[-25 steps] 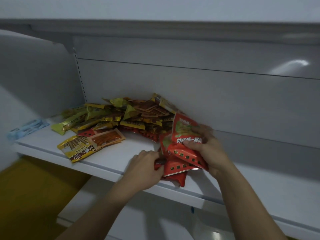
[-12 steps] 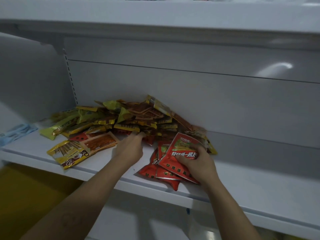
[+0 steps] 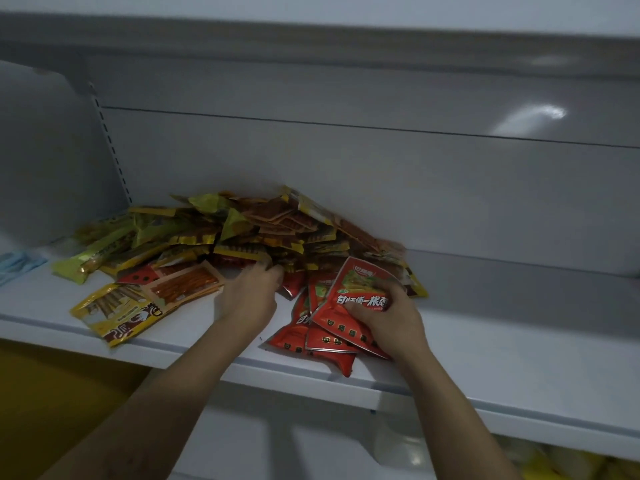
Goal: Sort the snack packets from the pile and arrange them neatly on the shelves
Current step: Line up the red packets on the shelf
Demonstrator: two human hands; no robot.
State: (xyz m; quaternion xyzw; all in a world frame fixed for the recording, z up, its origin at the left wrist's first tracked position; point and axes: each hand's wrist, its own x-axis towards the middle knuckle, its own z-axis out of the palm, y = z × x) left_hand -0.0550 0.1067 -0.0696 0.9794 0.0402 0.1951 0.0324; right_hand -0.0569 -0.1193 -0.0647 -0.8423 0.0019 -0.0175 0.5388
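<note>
A pile of snack packets (image 3: 249, 233), yellow, orange and red, lies against the back of the white shelf (image 3: 502, 348). My right hand (image 3: 388, 320) grips a stack of red packets (image 3: 356, 299) at the pile's right front, thumb on the top one; more red packets (image 3: 311, 344) lie fanned beneath it near the shelf edge. My left hand (image 3: 252, 292) reaches into the pile's front, its fingertips curled at a red packet (image 3: 294, 282) under the yellow ones; whether it holds the packet is hidden.
A large yellow packet (image 3: 117, 313) and an orange stick packet (image 3: 183, 285) lie apart at the front left. A light blue item (image 3: 17, 263) sits at the far left. Another shelf runs overhead (image 3: 311, 32) and one below (image 3: 242, 445).
My left hand left the red stack and moved up-left into the pile's front. My right hand lowered the red packets onto the shelf and keeps its grip.
</note>
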